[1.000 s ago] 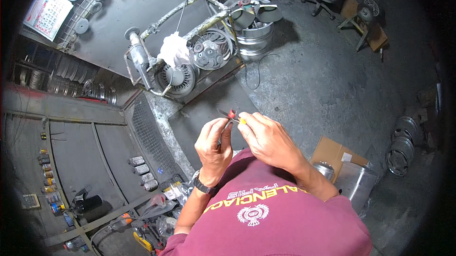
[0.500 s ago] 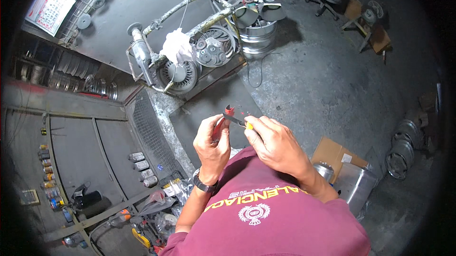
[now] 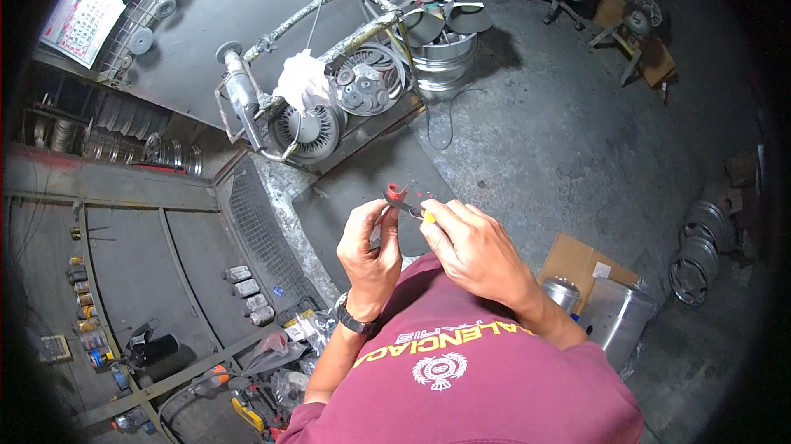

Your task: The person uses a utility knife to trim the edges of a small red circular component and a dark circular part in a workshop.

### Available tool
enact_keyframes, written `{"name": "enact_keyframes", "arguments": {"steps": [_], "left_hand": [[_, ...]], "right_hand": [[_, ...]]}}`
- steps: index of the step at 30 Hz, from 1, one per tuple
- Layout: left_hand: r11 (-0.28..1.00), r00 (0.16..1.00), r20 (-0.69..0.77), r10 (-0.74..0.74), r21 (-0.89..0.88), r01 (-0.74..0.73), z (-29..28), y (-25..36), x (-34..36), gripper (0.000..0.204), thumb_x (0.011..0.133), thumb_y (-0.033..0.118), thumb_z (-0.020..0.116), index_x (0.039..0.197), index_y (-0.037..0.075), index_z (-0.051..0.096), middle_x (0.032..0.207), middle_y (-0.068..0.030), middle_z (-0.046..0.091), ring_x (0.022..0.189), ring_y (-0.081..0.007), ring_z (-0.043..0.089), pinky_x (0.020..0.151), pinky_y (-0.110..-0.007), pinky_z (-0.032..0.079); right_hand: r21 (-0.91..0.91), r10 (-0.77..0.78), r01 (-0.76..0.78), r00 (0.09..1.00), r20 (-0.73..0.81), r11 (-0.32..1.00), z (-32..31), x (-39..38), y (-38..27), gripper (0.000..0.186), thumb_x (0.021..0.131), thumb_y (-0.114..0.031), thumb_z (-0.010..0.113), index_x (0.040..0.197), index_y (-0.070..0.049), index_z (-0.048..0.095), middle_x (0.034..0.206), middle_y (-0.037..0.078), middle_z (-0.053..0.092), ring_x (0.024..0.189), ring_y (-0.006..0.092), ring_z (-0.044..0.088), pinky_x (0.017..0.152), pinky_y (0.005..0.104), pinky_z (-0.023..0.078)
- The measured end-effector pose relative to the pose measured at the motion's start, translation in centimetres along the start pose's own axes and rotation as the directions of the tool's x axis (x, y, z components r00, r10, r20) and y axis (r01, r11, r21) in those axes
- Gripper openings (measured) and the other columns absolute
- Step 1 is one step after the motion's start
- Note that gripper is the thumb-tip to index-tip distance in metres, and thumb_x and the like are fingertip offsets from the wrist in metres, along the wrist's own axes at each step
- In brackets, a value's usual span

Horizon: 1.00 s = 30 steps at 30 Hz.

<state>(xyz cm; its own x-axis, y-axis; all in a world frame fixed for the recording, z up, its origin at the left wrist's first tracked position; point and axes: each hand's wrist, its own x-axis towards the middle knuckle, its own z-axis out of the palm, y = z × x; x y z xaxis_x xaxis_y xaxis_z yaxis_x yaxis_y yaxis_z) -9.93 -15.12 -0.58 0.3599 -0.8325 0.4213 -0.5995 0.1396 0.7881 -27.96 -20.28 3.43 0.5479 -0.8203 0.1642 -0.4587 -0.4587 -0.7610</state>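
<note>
My left hand (image 3: 368,253) is closed, its fingertips pinching a small curled red piece (image 3: 397,192) that shows above them. My right hand (image 3: 478,248) grips a tool with a yellow handle (image 3: 428,217) and a dark flat blade (image 3: 404,205), which looks like a knife. The blade lies across the red piece, its far end by my left fingertips. Both hands are held in front of my body, above the floor. Most of the handle is hidden by my right fingers.
Ahead, a welded pipe frame (image 3: 306,17) stands beside wheel rims (image 3: 371,81). A stacked rim (image 3: 441,69) sits behind. Cardboard (image 3: 568,254) and a metal cylinder (image 3: 614,320) lie at right; spray cans (image 3: 247,289), bags and tools are at left. Red bits lie on the floor.
The red piece has tilted and less of it shows below the blade. Both hands keep nearly the same place; the view has shifted slightly.
</note>
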Motion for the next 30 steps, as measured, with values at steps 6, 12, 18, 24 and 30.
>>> {"name": "enact_keyframes", "arguments": {"steps": [6,12,18,24,30], "left_hand": [[0.999,0.999,0.014,0.028,-0.041,-0.028,0.0,-0.1,-0.1,0.022,0.095,-0.007,0.078,0.115,-0.001,0.073,0.107,-0.0176,0.076,0.095,-0.0259,0.078,0.083,-0.034,0.061],[0.999,0.999,0.022,0.029,-0.041,-0.028,0.3,-0.4,-0.5,0.023,0.095,-0.006,0.078,0.117,-0.001,0.074,0.108,-0.016,0.077,0.095,-0.0236,0.078,0.083,-0.034,0.061],[0.996,0.998,-0.017,-0.068,-0.057,0.067,0.5,-0.7,-0.6,0.019,0.1,-0.002,0.078,0.118,0.0,0.073,0.098,-0.006,0.078,0.088,-0.0072,0.07,0.076,-0.025,0.055],[0.989,0.99,-0.011,-0.142,-0.037,0.141,0.2,-0.2,-0.5,0.023,0.097,-0.004,0.077,0.12,-0.001,0.073,0.102,-0.0133,0.078,0.087,-0.0193,0.077,0.081,-0.032,0.061],[0.995,0.996,-0.01,-0.091,-0.04,0.091,0.3,0.0,-0.2,0.024,0.097,-0.006,0.075,0.12,-0.001,0.073,0.102,-0.0132,0.077,0.088,-0.0189,0.077,0.08,-0.032,0.06]], "right_hand": [[-0.003,-0.046,0.046,0.999,-0.002,0.999,0.3,0.8,0.3,0.029,0.107,-0.022,0.062,0.121,0.004,0.065,0.104,0.023,0.069,0.095,0.0443,0.068,0.087,0.052,0.056],[0.197,0.024,-0.023,1.0,-0.005,0.98,1.2,1.5,1.8,0.031,0.107,-0.016,0.063,0.129,0.006,0.066,0.105,0.022,0.071,0.094,0.0436,0.071,0.084,0.0501,0.057],[0.152,0.043,-0.041,0.999,-0.01,0.988,-0.3,0.5,0.0,0.032,0.106,-0.023,0.065,0.127,0.001,0.067,0.107,0.021,0.071,0.099,0.0452,0.069,0.088,0.0518,0.056],[-0.043,0.001,-0.003,0.999,-0.033,0.999,-0.5,-0.1,-0.6,0.035,0.104,-0.022,0.069,0.13,0.001,0.068,0.106,0.017,0.071,0.095,0.0385,0.07,0.086,0.0491,0.057],[-0.041,-0.002,0.001,1.0,-0.018,0.999,-0.7,0.0,-0.8,0.033,0.104,-0.019,0.068,0.13,0.003,0.067,0.105,0.017,0.071,0.092,0.0386,0.069,0.085,0.0485,0.056]]}}
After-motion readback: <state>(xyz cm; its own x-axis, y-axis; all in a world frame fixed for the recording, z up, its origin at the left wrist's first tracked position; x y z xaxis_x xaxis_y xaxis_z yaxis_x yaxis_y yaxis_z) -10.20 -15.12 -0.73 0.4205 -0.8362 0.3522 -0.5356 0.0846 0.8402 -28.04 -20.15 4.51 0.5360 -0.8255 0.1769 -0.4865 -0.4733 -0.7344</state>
